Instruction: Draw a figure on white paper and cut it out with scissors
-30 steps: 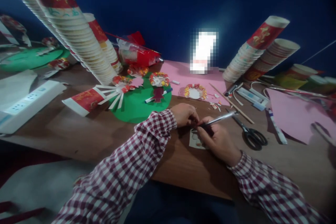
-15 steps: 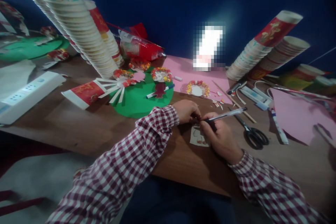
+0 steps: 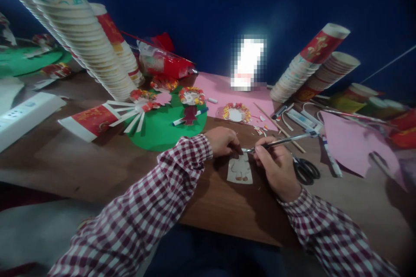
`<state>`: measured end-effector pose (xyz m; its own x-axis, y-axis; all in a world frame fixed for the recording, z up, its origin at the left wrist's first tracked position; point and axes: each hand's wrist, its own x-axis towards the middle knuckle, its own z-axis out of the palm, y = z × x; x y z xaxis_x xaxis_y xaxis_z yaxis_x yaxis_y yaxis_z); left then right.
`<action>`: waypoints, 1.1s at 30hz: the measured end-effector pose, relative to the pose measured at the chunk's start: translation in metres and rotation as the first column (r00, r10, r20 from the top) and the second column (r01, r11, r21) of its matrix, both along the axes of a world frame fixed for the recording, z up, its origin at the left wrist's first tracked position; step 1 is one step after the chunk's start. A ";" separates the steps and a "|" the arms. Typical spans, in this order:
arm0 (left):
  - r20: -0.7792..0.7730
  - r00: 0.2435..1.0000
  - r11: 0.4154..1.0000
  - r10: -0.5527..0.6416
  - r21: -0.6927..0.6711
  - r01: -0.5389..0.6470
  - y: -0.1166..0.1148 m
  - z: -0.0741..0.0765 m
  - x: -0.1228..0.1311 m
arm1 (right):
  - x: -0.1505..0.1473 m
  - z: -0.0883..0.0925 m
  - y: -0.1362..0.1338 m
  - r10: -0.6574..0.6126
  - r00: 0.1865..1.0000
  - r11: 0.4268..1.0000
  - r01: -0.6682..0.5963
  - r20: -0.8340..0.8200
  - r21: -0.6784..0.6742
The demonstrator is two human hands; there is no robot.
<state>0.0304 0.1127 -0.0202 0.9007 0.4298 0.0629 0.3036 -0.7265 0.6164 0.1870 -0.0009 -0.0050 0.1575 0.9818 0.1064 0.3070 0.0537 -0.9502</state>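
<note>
On the brown table a small piece of paper (image 3: 239, 175) lies flat, with a figure's outline drawn on it and two brown-coloured feet at its lower end. The curled fingers of my left hand (image 3: 224, 142) press on its top edge and hide that corner. A clear pen (image 3: 282, 140) is gripped in my right hand (image 3: 277, 166), its tip down by the upper right part of the drawing. Black-handled scissors (image 3: 305, 170) rest just beyond my right hand, which partly covers them.
Behind my left hand lies a green paper disc (image 3: 146, 134) with a marker (image 3: 182, 119) and a dark red cutout. A cut paper cup (image 3: 92, 122) sits left of it. Tall cup stacks (image 3: 81, 30) lean at both sides. Pink sheets (image 3: 349, 143) and a wooden stick (image 3: 292, 140) lie right.
My right hand has drawn a little away from my left, so the pen tip and more of the drawing show. The whole view has shifted slightly.
</note>
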 end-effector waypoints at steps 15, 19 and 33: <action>-0.005 1.000 0.999 0.004 0.035 -0.004 -0.002 0.005 0.000 | -0.009 0.004 -0.003 0.118 0.907 0.991 -0.131 0.403 0.005; -0.018 1.000 0.999 0.013 0.038 -0.012 -0.002 0.005 0.000 | -0.012 0.003 -0.002 0.192 0.875 0.980 -0.199 0.444 -0.031; -0.019 1.000 0.996 -0.005 0.086 0.006 -0.001 0.005 0.001 | -0.013 -0.001 -0.001 0.188 0.865 0.982 -0.179 0.465 -0.063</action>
<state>0.0312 0.1119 -0.0149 0.9044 0.4187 0.0827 0.3102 -0.7780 0.5463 0.1744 -0.0024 -0.0057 -0.0893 0.9904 0.1052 0.7013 0.1375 -0.6995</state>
